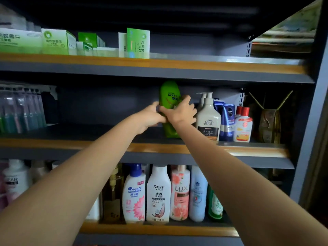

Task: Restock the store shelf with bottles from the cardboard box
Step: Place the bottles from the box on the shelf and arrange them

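Both hands on the green bottle point(170, 96) here. Left hand point(150, 115) and right hand point(179, 110) grip it, just left of the white pump bottle point(209, 119).

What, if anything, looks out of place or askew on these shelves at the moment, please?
Only the green bottle on the middle shelf: it leans slightly while the left hand and right hand grip it, whereas the cream pump bottle beside it stands upright. Nothing looks spilled or damaged.

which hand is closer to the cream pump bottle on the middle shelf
Right. The right hand grips the green bottle right beside the cream pump bottle; the left hand holds the green bottle's far side.
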The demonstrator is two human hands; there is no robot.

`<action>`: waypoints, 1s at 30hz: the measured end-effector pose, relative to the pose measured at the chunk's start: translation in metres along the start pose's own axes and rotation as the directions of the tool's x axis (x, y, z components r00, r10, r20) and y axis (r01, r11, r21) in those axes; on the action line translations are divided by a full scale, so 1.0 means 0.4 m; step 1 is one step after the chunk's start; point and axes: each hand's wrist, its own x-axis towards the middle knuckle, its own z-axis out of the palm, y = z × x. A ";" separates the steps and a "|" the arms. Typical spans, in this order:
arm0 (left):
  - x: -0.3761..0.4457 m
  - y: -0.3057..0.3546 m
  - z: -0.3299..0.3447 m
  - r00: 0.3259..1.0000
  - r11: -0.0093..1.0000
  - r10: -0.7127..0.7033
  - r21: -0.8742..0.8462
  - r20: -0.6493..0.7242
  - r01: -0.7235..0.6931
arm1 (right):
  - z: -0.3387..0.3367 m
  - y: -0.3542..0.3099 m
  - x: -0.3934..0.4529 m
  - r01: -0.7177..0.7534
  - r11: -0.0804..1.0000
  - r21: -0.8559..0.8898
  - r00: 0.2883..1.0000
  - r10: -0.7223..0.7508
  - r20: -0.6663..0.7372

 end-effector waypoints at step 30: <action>0.152 -0.073 0.114 0.990 0.847 -0.069 0.518 -0.125 0.124 | -0.019 0.137 0.050 0.304 0.848 -0.434 0.936 -0.182 0.300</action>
